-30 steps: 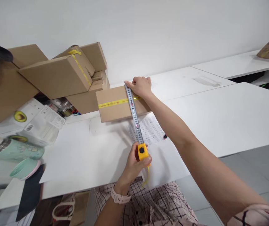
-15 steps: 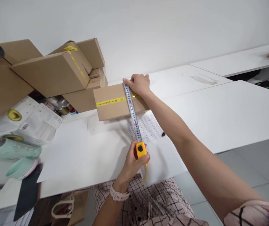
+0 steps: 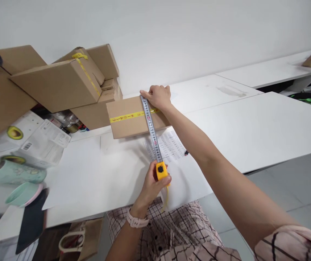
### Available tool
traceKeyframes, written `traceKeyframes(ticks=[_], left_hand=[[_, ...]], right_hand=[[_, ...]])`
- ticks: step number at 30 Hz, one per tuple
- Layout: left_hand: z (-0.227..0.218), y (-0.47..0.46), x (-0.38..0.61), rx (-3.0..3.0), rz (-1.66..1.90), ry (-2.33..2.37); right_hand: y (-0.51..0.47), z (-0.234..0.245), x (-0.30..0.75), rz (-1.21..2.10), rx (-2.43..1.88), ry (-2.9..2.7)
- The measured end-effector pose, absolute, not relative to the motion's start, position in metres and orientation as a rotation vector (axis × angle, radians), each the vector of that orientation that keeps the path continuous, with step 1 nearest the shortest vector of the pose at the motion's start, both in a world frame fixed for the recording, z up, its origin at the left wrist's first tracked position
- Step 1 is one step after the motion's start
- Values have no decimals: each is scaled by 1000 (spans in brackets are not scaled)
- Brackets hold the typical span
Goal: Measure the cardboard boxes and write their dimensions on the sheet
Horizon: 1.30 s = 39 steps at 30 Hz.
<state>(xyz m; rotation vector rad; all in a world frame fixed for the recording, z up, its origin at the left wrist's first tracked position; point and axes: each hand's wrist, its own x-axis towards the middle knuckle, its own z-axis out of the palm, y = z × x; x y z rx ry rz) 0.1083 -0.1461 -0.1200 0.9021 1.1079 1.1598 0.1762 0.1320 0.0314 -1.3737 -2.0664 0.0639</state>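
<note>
The box (image 3: 128, 127) lies towards the back edge of the bench (image 3: 226, 134), its yellow-banded face up. The tape (image 3: 151, 130) runs from the box's far edge across this face and out past the near edge, above the sheet (image 3: 169, 145), to its yellow case.

The left hand (image 3: 152, 183) is wrapped round that case, thumb along the near end, near the bench's front edge; the wrist crosses that edge, and a yellow cord hangs from the case. The right hand (image 3: 158, 96) has its fingers curled in, the thumb holding the tape's end at the box's far edge.

Cartons (image 3: 57, 87) near the box's left side limit room there. On the other side, the white top runs on past the right forearm towards the bench's right end. A bottle (image 3: 22, 172) and a green cup (image 3: 19, 194) sit towards the left end, well apart from both hands.
</note>
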Motion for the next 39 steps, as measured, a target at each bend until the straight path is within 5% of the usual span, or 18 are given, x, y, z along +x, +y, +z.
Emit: traceKeyframes(ticks=[10,16,21,25,29,39], left_hand=[[-110,-190,97,945,1305,1111],[-111,-241,100,828,1207,1214],[-116,-268,108,820,991,1223],[-111,-271,112,996,750,1264],[-108,-269,116,1198,478,1277],[-113,-255,120,1313,1131,1521]], right_hand=[[139,9,176,-146,-1260,-2074],[53,-23,195,-213,-1370,-2111],[-5,-44,229,161,-1300,-2088],[-17,-25,272,702,-1023,-1751],[-29,-13,316,907,-743,-1515],[-127,-102,310,1181,-737,-1681]])
